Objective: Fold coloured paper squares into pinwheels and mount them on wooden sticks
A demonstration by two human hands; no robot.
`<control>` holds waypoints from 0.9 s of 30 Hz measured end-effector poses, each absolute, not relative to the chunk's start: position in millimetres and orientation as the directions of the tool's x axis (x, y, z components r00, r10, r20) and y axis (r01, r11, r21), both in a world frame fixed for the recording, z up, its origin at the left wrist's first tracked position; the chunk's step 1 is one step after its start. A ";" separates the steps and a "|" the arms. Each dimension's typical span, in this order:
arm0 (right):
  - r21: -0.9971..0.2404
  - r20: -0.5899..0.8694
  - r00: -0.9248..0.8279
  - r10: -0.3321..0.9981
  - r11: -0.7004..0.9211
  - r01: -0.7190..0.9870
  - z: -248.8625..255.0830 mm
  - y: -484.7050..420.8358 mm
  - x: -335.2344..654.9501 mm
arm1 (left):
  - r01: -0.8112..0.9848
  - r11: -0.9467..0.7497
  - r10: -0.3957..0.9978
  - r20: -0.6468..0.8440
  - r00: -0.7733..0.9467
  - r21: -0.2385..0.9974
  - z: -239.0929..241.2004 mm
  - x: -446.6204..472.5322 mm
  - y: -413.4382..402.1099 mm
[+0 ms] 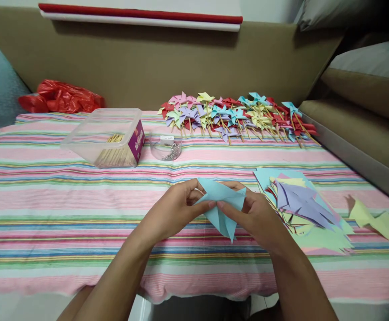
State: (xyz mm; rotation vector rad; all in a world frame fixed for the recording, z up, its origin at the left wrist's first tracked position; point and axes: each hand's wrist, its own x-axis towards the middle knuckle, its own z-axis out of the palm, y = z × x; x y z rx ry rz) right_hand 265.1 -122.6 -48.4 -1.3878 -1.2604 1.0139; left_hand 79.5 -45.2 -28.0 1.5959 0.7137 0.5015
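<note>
A light blue paper pinwheel blank (226, 191), cut toward its middle, is held up over the striped cloth. My left hand (181, 203) pinches its left side, thumb on the front near the centre and fingers behind. From the other side my right hand (248, 209) grips it the same way, the two thumb tips almost meeting. Part of the paper curves over at the top, and a pointed corner hangs below the thumbs. To the right lies a stack of cut coloured paper (324, 236), with a purple cut sheet (298, 200) on top.
Finished pinwheels on sticks (221, 113) are heaped at the back. A clear plastic box (114, 120) holds wooden sticks, beside a round clear container (163, 154) of small metal pieces. A yellow cut sheet (378, 223) lies far right; a red plastic bag (67, 96) sits back left.
</note>
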 end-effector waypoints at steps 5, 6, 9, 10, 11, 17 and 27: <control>-0.990 -0.060 0.364 0.929 -0.008 -0.143 -59.0 -115.8 253.7 | 0.042 0.030 0.799 -0.049 0.600 0.999 -26.0 85.5 -43.9; -0.973 -0.073 0.430 0.900 0.029 -0.227 -60.0 -114.1 249.9 | -0.002 0.071 0.831 -0.058 0.553 0.998 -26.1 88.4 -44.9; -0.902 -0.070 0.528 0.847 0.173 -0.396 -58.9 -109.7 238.6 | -0.113 0.202 0.858 -0.121 0.499 0.973 -29.8 99.8 -51.5; -0.881 -0.065 0.535 0.842 0.203 -0.427 -57.7 -108.6 235.4 | -0.142 0.230 0.854 -0.129 0.504 0.963 -32.2 104.1 -54.5; -0.867 -0.066 0.536 0.842 0.218 -0.448 -56.5 -107.7 232.6 | -0.173 0.246 0.853 -0.129 0.505 0.954 -34.8 108.4 -57.7; -0.858 -0.068 0.519 0.852 0.216 -0.466 -57.9 -106.2 220.9 | -0.278 0.164 0.924 -0.048 0.379 0.946 -45.5 121.7 -71.3; -0.878 -0.082 0.542 0.837 0.197 -0.437 -65.3 -104.1 217.1 | -0.247 0.130 0.953 -0.051 0.300 0.960 -46.2 118.2 -70.1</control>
